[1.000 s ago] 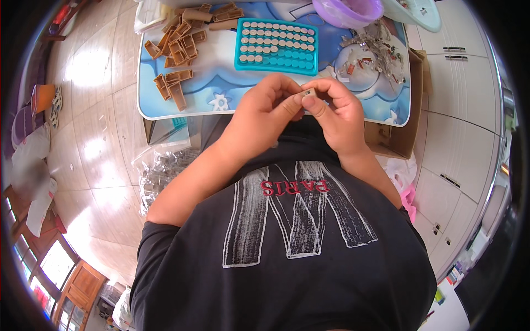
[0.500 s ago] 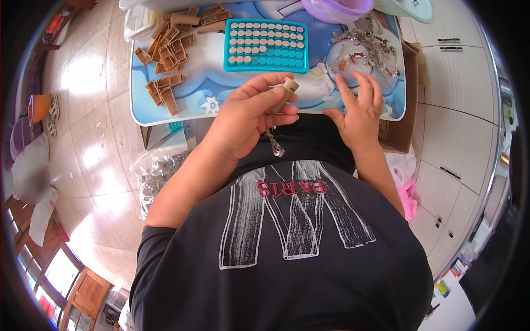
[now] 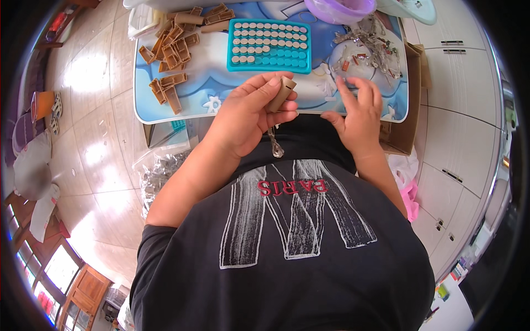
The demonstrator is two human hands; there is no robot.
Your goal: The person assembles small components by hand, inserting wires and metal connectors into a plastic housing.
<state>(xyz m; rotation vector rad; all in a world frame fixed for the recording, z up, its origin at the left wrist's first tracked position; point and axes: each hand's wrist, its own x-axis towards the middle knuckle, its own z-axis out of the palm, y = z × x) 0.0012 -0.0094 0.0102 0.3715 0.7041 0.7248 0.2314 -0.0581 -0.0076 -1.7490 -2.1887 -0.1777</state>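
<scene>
Head view: we needed our left hand [image 3: 244, 115] steady, grasping the brown casing [image 3: 281, 96], our right hand [image 3: 361, 118] spread, seemingly empty.

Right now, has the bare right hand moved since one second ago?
Yes, the right hand has moved rightward, judged against the turquoise rectangular tray.

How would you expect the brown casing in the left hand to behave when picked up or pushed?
The brown casing is probably stiff, given its straight edges in the left hand. It may be light: similar brown shells on the table look hollow. Its curved side might let it roll.
</scene>
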